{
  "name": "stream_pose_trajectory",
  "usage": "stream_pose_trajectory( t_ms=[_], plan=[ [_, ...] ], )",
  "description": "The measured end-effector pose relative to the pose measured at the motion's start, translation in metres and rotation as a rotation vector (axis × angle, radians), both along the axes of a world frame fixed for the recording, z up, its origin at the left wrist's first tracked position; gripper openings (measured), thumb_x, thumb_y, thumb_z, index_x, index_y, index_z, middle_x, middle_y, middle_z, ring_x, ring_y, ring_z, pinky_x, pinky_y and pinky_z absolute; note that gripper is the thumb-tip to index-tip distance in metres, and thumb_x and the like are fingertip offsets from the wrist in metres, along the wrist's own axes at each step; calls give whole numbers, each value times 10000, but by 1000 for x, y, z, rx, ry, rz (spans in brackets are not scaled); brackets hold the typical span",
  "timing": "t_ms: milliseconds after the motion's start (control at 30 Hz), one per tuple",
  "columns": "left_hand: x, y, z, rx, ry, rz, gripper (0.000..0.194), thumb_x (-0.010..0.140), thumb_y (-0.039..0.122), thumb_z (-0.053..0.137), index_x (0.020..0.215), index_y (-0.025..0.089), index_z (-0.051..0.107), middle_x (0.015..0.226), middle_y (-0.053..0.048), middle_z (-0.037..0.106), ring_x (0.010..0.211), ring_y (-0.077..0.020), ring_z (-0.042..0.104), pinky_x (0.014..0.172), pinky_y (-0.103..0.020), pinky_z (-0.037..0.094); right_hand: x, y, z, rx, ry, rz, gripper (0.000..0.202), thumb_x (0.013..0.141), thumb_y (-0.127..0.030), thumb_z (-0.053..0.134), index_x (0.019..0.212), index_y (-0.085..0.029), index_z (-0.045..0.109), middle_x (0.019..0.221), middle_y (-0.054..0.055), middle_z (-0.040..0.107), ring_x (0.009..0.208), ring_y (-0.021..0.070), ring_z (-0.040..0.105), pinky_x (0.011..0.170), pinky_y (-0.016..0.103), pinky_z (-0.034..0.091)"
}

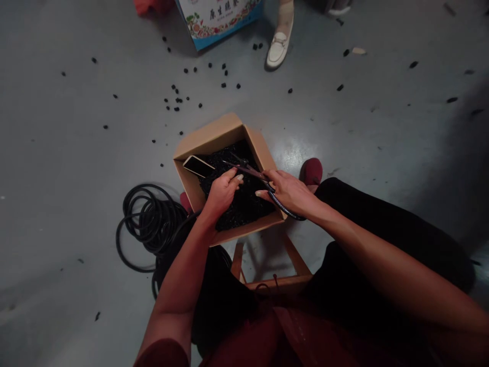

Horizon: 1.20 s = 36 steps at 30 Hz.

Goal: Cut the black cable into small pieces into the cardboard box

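My right hand (286, 189) is closed on the handles of a pair of scissors (254, 172), whose parted blades point left over the cardboard box (231, 235). Close by the blades, my left hand (225, 187) is pinched together, with thumb and fingertips near the lower blade. A black hose (153, 219) lies coiled on the floor at the left, and a length of it runs under my left wrist towards that hand; the gripped part is mostly hidden. Small black pieces (248, 206) fill the box. A dark, flat rectangular thing with a pale edge (198, 166) leans inside its left side.
Short black bits (178, 100) are scattered over the grey floor (76, 178). A printed white and blue carton (221, 20) stands at the top, beside another person's white shoe (278, 50). Wooden stool parts (296, 255) show beneath the box, between my knees.
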State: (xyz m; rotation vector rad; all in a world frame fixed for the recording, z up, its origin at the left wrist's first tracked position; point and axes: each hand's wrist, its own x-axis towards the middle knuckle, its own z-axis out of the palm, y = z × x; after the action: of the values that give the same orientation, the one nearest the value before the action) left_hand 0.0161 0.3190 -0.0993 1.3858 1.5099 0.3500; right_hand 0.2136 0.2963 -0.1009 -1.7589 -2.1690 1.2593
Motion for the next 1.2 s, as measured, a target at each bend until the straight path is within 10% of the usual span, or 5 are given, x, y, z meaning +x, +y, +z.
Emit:
stream_pose_trajectory(
  t_ms=[1200],
  plan=[
    [-5, -3, -4, 62, 21, -38, 302, 903, 255, 449, 1094, 143, 655, 973, -68, 692, 810, -135, 612, 791, -247, 486, 2, 0, -5, -14, 14, -29, 468, 868, -513, 531, 1225, -209, 544, 1070, 125, 625, 1008, 312, 571, 794, 394, 434]
  ],
)
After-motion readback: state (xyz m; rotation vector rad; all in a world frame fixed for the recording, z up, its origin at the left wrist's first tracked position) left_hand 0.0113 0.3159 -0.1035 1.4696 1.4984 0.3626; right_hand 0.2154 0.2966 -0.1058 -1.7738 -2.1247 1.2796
